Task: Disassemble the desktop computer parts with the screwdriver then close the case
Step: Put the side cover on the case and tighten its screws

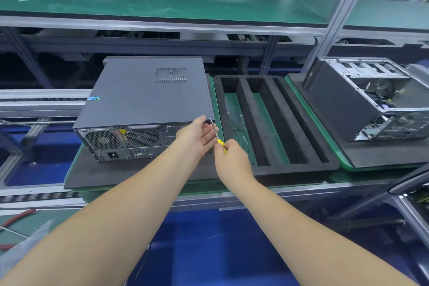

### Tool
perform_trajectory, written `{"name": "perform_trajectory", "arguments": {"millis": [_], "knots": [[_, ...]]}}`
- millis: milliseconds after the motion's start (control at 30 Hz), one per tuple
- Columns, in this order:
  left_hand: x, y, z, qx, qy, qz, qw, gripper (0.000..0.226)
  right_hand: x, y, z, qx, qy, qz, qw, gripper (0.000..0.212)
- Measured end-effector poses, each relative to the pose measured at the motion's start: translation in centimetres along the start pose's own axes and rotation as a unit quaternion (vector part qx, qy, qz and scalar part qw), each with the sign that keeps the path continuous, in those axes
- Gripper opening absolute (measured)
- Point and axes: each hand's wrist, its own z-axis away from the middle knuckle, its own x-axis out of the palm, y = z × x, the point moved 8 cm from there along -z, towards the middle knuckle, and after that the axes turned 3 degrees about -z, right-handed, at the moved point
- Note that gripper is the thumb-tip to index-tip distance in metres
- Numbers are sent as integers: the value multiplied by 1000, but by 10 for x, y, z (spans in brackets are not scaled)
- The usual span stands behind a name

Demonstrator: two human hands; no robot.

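head view: grey computer case (pixel 144 97) lying on its side on a dark foam mat (pixel 111 174), rear panel toward the viewer. left hand (pixel 197 137), fingers straight, resting against the case's rear right corner. right hand (pixel 229 160) gripping a yellow-handled screwdriver (pixel 217 133), tip at that corner. black foam tray (pixel 274 123) just beside the case; opened chassis (pixel 369 100) further right.

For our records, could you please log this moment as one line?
right hand grips screwdriver | tip at case rear corner | left hand steadies case

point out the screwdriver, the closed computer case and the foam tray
screwdriver (pixel 220 142): head view, yellow handle
closed computer case (pixel 144 93): head view, grey top panel
foam tray (pixel 290 172): head view, near rim
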Motion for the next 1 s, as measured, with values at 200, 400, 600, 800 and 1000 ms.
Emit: {"name": "perform_trajectory", "arguments": {"millis": [200,400,600,800,1000], "knots": [[5,4,-6,-1,43,-36,998,22,-9,-2,-5,-54,-30,71,996,24],[8,6,-5,4,74,-53,996,19,-18,-1,-21,-112,-87,107,984,21],[25,-1,-1,-7,108,-28,994,20,-31,-1,-54,-208,-193,167,944,18],[47,-15,4,67,198,60,976,13,-44,10,-74,-298,-292,184,890,10],[71,-45,19,243,365,-218,872,15,-85,56,-138,-227,-236,177,928,23]]}}
